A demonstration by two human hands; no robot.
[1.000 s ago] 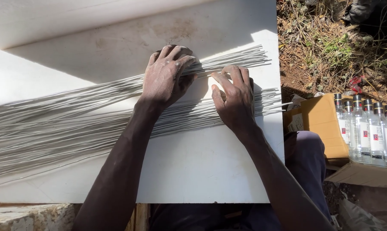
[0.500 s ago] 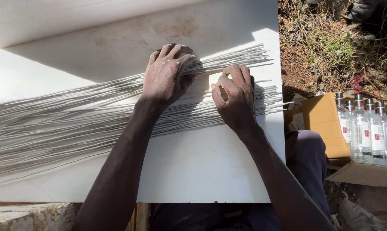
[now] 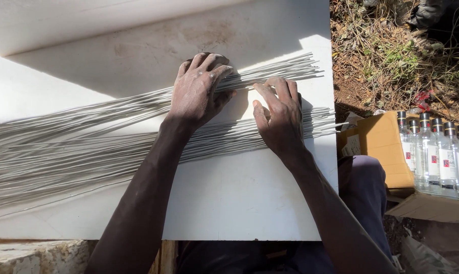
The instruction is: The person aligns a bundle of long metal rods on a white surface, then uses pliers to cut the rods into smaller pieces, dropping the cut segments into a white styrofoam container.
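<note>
Sunlit and outdoors, a smooth white slab worktop (image 3: 229, 203) carries a wide fan of long, thin, pale grey coated rods (image 3: 77, 147), laid flat and running from the left edge to the right, where their tips bunch closer together. Most rods lie in loose, roughly parallel rows, some crossing; near the hands they split into an upper sheaf and a lower one, with bare white board between, so the sorting looks partway through rather than finished.

Both hands press down on the rods. The left hand (image 3: 199, 94) lies flat on the upper sheaf, fingers spread and dusted pale. The right hand (image 3: 280, 119) rests just beside it across the lower sheaf, fingers together and extended, thumb out, pinching nothing that I can see.

Beyond the worktop's right edge sits an open brown cardboard box (image 3: 379, 147) with a row of clear glass bottles with dark caps (image 3: 437, 152), on dry, stalk-littered brown earth (image 3: 386, 56).
</note>
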